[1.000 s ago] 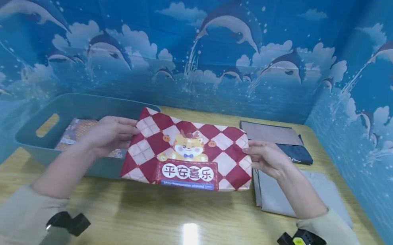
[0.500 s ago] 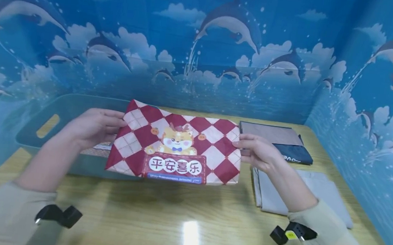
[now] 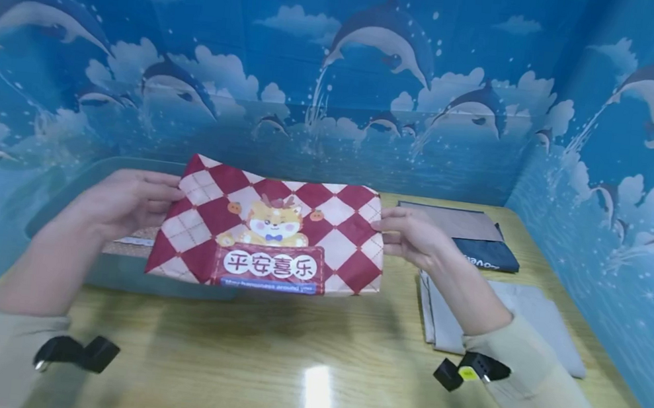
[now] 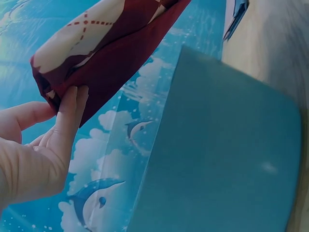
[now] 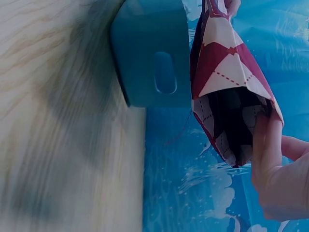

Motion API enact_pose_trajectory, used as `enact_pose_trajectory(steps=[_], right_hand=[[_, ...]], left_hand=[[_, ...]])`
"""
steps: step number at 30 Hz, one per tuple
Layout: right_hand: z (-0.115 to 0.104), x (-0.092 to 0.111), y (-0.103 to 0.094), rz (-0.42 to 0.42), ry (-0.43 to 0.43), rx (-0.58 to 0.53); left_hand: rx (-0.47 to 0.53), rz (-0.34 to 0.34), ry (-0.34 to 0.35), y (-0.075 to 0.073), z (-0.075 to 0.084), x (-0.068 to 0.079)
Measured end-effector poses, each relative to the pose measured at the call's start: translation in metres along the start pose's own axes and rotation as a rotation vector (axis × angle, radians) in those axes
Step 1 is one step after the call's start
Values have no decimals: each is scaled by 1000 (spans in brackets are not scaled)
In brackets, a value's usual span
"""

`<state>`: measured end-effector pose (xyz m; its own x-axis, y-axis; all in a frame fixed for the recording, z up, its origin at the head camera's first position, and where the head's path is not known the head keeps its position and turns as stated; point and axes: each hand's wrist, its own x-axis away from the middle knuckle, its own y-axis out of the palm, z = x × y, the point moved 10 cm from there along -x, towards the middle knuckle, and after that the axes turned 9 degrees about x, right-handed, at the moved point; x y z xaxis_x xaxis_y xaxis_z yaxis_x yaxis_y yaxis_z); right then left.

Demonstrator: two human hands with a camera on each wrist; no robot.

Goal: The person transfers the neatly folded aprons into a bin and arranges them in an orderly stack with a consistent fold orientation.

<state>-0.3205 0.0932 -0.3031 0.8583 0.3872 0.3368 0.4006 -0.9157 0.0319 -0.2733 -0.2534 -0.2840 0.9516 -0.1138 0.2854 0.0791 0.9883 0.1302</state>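
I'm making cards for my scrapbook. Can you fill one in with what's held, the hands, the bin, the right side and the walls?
Held: red-and-white checked fabric with a cartoon animal
Hands: left hand and right hand pinch opposite ends
Bin: teal, partly hidden by the fabric
Right side: gray folded cloth, nearer than a dark blue item
Walls: blue, with dolphins

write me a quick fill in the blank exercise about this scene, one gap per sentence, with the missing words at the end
1. The left hand and right hand hold the red and white fabric, whose cartoon animal wears a bow tie coloured ____.
2. Seen from the person's place, the teal bin stands toward the table's ____ side.
3. Seen likewise, the folded grey cloth lies toward the ____ side.
4. The backdrop pictures sea animals leaping, namely ____.

Missing words: blue; left; right; dolphins
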Motion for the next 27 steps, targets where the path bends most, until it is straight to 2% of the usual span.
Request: enact_pose_trajectory(steps=[9, 16, 21, 27], right_hand=[[-15, -3, 14, 29, -3, -25], [-24, -7, 27, 24, -20, -32], [-28, -12, 37, 15, -28, -48], [-25, -24, 46, 36, -8, -25]], left_hand=[[88, -2, 16, -17, 12, 4], [13, 58, 28, -34, 18, 6], [-26, 59, 24, -46, 19, 5], [16, 49, -26, -60, 14, 3]])
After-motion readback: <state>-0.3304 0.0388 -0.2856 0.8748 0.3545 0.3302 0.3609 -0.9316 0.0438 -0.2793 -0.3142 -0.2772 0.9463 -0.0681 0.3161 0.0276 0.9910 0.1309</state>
